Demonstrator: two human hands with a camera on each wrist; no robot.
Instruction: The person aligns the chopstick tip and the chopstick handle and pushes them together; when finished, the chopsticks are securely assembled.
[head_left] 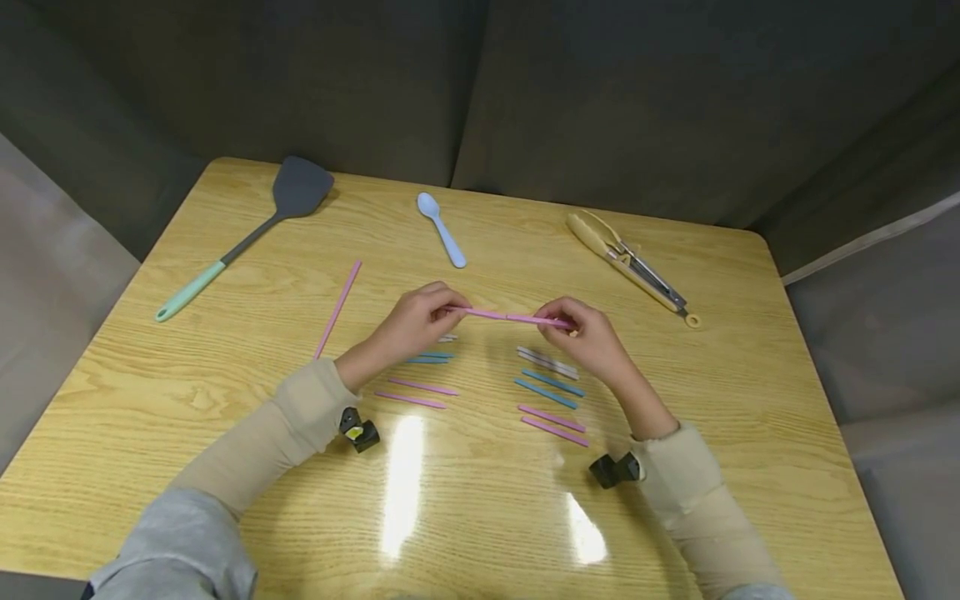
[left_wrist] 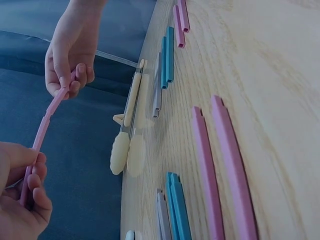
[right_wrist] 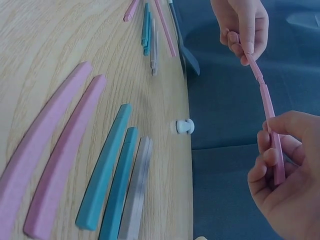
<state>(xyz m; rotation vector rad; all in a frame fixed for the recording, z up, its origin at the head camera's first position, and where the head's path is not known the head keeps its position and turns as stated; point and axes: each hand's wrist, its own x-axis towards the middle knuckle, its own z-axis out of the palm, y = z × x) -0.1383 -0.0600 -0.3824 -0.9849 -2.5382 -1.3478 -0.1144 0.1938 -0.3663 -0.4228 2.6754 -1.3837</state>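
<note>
My left hand (head_left: 422, 317) pinches one slim pink stick piece (head_left: 486, 314) between thumb and fingers. A second pink stick piece (right_wrist: 268, 102) is gripped by my right hand (head_left: 587, 335), its rear end running back into the palm. Both pieces are held up over the table, their narrowed ends meeting end to end between the hands. Below the left hand lie grey, blue (left_wrist: 177, 207) and pink pieces (head_left: 411, 401), partly hidden by it in the head view. Beneath the right hand, matching pairs of grey (head_left: 551, 365), blue (head_left: 546, 393) and pink pieces (head_left: 553, 431) lie side by side.
A longer pink stick (head_left: 337, 310) lies left of my left hand. Along the back of the wooden table (head_left: 465, 533) are a dark spatula (head_left: 300, 187) with a mint handle, a light blue spoon (head_left: 442, 232) and yellow-handled tongs (head_left: 630, 265). Dark curtains hang behind.
</note>
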